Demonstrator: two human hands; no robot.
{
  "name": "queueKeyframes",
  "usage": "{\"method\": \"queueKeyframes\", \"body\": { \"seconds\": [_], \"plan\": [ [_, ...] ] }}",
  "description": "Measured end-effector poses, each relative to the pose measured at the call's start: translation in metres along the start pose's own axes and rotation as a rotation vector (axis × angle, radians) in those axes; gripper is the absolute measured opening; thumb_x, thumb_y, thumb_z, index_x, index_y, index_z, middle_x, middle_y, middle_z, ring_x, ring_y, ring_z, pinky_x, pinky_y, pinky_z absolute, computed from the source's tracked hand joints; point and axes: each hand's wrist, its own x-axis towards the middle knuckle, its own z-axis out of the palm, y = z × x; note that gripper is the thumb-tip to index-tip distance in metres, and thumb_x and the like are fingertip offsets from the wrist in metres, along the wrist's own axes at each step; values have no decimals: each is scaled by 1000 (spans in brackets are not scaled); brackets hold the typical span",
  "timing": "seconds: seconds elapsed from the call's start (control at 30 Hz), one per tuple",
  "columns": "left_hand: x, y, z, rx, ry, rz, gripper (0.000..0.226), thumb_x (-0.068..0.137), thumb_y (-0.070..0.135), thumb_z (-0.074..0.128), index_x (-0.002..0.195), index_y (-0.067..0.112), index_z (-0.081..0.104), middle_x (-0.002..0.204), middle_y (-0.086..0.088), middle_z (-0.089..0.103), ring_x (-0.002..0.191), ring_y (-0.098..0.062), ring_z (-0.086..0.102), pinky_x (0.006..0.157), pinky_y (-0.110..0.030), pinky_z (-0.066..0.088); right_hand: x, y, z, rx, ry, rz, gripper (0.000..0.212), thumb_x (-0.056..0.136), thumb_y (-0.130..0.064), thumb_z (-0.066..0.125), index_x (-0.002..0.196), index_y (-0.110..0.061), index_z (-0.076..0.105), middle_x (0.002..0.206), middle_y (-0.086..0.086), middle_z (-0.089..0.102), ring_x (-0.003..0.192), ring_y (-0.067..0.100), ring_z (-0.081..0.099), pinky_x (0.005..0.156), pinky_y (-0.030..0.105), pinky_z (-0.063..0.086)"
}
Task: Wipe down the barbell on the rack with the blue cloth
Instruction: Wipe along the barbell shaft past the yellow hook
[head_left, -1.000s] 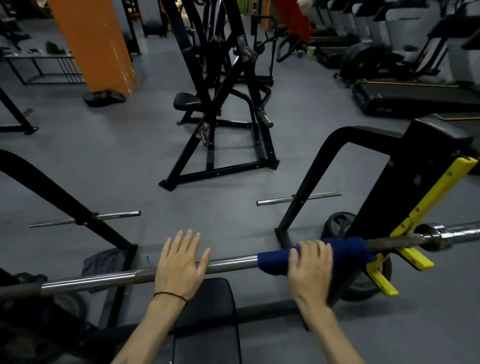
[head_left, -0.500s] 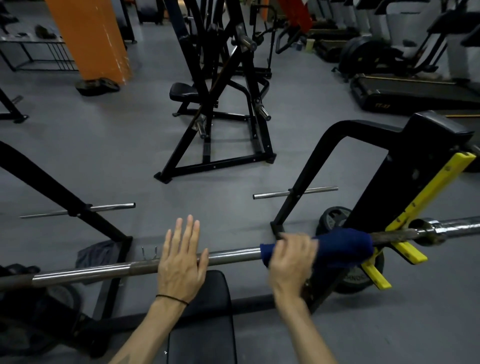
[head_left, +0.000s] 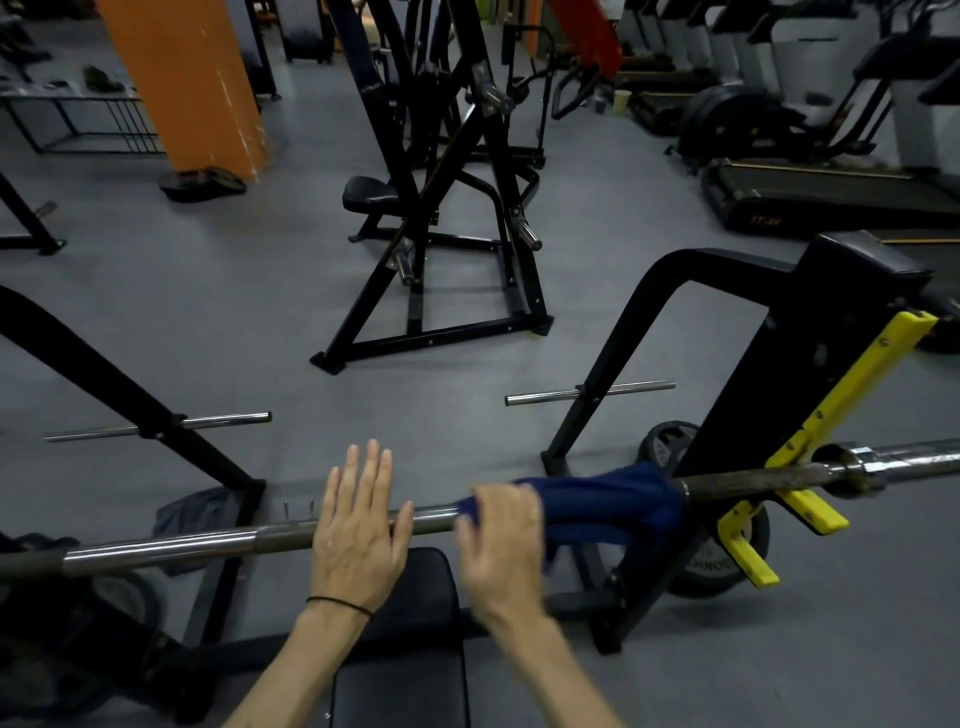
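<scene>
Barbell (head_left: 171, 545) lying across the rack (head_left: 810, 364), running from the lower left edge to the chrome sleeve at the right, seated in the yellow hook (head_left: 810, 509) on the right upright. Bench pad (head_left: 400, 644) just beneath its middle, weight plate (head_left: 670, 441) on the floor behind the upright. Blue cloth (head_left: 608, 506) draped over and around the shaft, between the centre and the yellow hook, touching the bar along its whole length. Right hand (head_left: 501, 540) curled over the cloth's left end and clamping it to the bar; blurred. Left hand (head_left: 358, 530) flat on bare shaft, fingers straight and spread, gripping nothing. Judged mid-wipe: cloth working the right inner stretch only. Left half, darker far-left part and right sleeve apparently still to do; cleanliness of any stretch impossible to tell.
</scene>
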Motion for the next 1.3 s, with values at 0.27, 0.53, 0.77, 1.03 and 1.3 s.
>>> {"method": "queueKeyframes", "body": {
  "seconds": [0.27, 0.53, 0.77, 1.03, 1.3],
  "plan": [
    [-11, -13, -5, -42, -23, 37, 61, 104, 44, 31, 151, 6, 41, 162, -12, 34, 154, -28, 22, 125, -49, 14, 24, 132, -82, -321, -26, -21, 58, 107, -47, 26, 121, -8, 66, 114, 10, 66, 109, 30, 61, 111, 44, 36],
    [-2, 3, -1, -134, 103, 170, 30, 99, 29, 45, 97, 13, 71, 99, -2, 66, 91, -23, 65, 89, -34, 47, -1, -1, 3, -27, -120, -185, 40, 106, -45, 37, 119, -16, 62, 111, 0, 62, 106, 18, 55, 111, 40, 36],
    [18, 13, 0, 137, -12, 184, 41, 99, 40, 44, 66, 19, 56, 56, -2, 50, 46, -25, 51, 42, -35, 39, 39, 148, -89, -338, -27, -47, 54, 107, -44, 27, 100, -10, 67, 94, 8, 64, 90, 32, 61, 96, 44, 41],
    [80, 25, -25, 216, -865, 109, 29, 105, 26, 41, 123, 10, 56, 121, -17, 64, 111, -37, 63, 86, -43, 50, 1, -24, 15, -44, -56, -136, 37, 104, -45, 41, 108, -16, 63, 100, 2, 62, 94, 22, 53, 98, 40, 40],
    [28, 4, -11, -23, -165, 132, 45, 101, 36, 32, 69, 21, 60, 58, 2, 55, 51, -26, 56, 48, -36, 44, 30, 115, -72, -314, 85, 107, 39, 104, -41, 37, 97, -13, 63, 92, 4, 58, 91, 29, 56, 104, 46, 40]
  ]
}}
